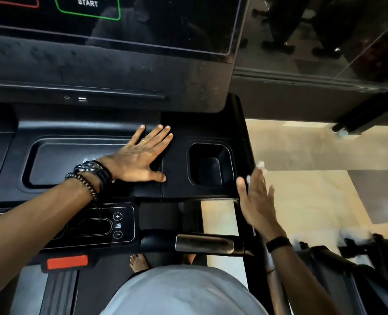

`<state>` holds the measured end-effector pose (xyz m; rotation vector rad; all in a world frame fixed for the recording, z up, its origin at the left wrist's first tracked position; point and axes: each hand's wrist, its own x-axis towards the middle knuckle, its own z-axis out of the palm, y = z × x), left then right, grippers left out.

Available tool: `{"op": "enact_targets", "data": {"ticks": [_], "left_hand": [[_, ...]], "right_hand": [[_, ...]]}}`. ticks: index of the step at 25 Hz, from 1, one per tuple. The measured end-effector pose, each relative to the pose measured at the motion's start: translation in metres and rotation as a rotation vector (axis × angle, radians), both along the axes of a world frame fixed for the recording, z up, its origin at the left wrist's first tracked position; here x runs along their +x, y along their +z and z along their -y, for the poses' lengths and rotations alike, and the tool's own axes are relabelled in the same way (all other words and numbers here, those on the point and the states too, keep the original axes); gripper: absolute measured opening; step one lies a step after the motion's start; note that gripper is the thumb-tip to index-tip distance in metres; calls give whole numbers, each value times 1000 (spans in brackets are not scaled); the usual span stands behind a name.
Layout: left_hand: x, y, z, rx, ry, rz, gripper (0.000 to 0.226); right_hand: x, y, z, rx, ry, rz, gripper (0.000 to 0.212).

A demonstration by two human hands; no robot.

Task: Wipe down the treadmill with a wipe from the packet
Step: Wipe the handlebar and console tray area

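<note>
The crumpled white wipe (261,165) shows only as a small pale scrap past the fingertips of your right hand (255,202), at the right edge of the black plastic treadmill console (177,137). Your right hand stands on edge with its fingers straight and close together, the wipe pressed under or behind them against the console's side; how much of the wipe lies beneath the hand you cannot tell, since the hand is blurred. A black band sits on that wrist.

Your left hand (140,155) lies flat on the console top, palm down, fingers spread and straight, holding nothing. It rests between the wide shallow tray (52,164) on the left and the deep square cup holder (211,164) on the right. A gold ring (144,141) is on one finger, and dark beaded bracelets (90,176) circle the wrist.

Above, the dark touchscreen (143,23) shows a green START box. Nearer you are the small control panel with plus and minus buttons (118,225), the silver-sleeved handlebar grip (205,243) and the red safety tab (67,262).
</note>
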<state>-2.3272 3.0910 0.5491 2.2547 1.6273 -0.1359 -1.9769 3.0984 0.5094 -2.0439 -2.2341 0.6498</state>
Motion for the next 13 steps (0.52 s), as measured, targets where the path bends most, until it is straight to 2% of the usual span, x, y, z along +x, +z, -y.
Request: {"op": "enact_targets", "data": {"ticks": [2, 5, 7, 9, 13], "left_hand": [[1, 1, 0, -7, 13, 7, 122], [0, -1, 0, -9, 15, 19, 123], [-1, -1, 0, -11, 11, 23, 124], [-1, 0, 0, -11, 6, 31, 124], [-3, 2, 1, -16, 6, 58, 123]], "right_hand": [[-10, 1, 42, 65, -22, 22, 109], [-44, -5, 77, 213, 145, 88, 99], [-61, 3, 66, 272, 264, 124, 95], [-70, 20, 37, 236, 345, 201, 98], [-94, 50, 1, 15, 374, 266, 98]]}}
